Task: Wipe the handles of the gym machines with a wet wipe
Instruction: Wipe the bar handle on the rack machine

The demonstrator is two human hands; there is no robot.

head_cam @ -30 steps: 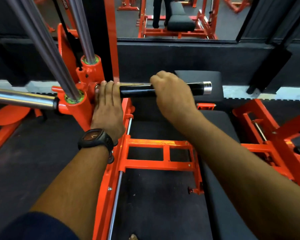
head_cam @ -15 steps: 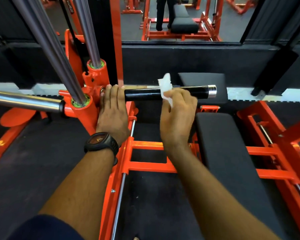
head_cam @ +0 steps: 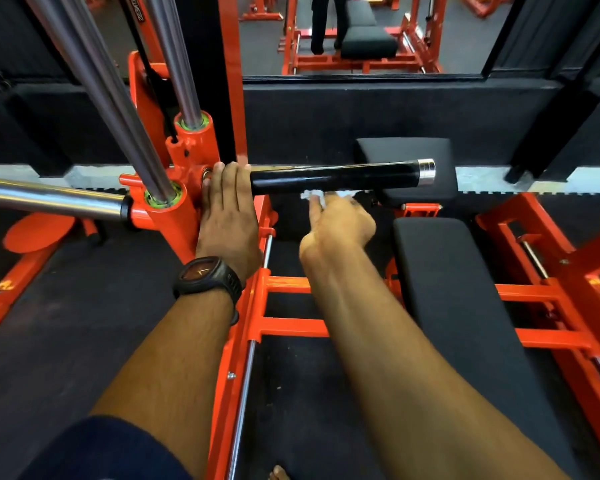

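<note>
A black handle (head_cam: pixel 340 177) with a chrome end cap runs left to right from the orange machine frame (head_cam: pixel 174 216). My left hand (head_cam: pixel 227 216) lies flat over the handle's inner end, fingers straight, a black watch on the wrist. My right hand (head_cam: pixel 338 220) is just below the handle's middle, palm turned up, and pinches a white wet wipe (head_cam: pixel 314 196) that touches the handle's underside. Most of the wipe is hidden by my fingers.
Chrome bars (head_cam: pixel 94 81) slant up at the left and one (head_cam: pixel 49 199) juts out leftwards. A black padded bench (head_cam: pixel 454 289) lies at the right on orange rails. A mirror (head_cam: pixel 361 32) at the back reflects a bench and someone's legs.
My right hand gripped the handle from above, then came off with the wipe showing over the bar, and now has dropped under the handle. The left hand has stayed in place.
</note>
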